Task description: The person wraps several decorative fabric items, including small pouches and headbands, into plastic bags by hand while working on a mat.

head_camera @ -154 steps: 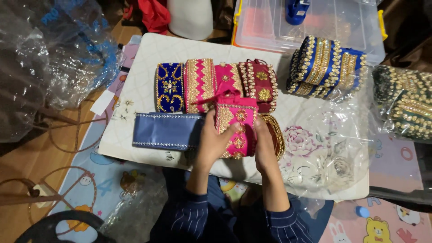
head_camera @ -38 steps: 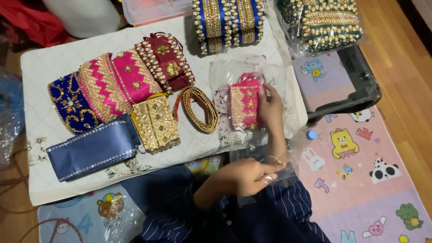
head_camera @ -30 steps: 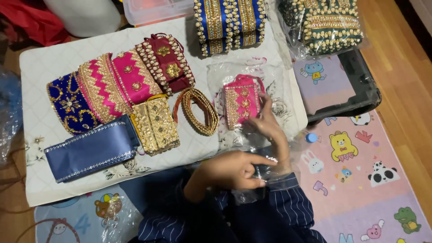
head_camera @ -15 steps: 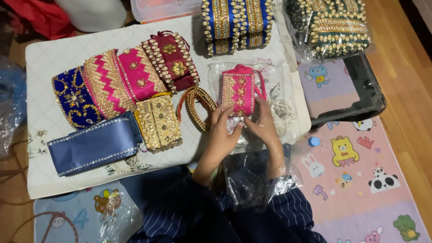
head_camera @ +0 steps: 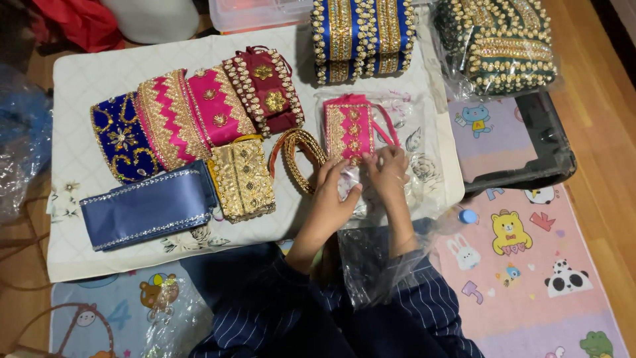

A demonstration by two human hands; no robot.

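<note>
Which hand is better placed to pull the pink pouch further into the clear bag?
Right, probably. The right hand sits at the lower edge of the pink pouch, fingers touching it. The left hand lies lower, on the clear bag, beside the gold band, better placed to hold the plastic down.
</note>
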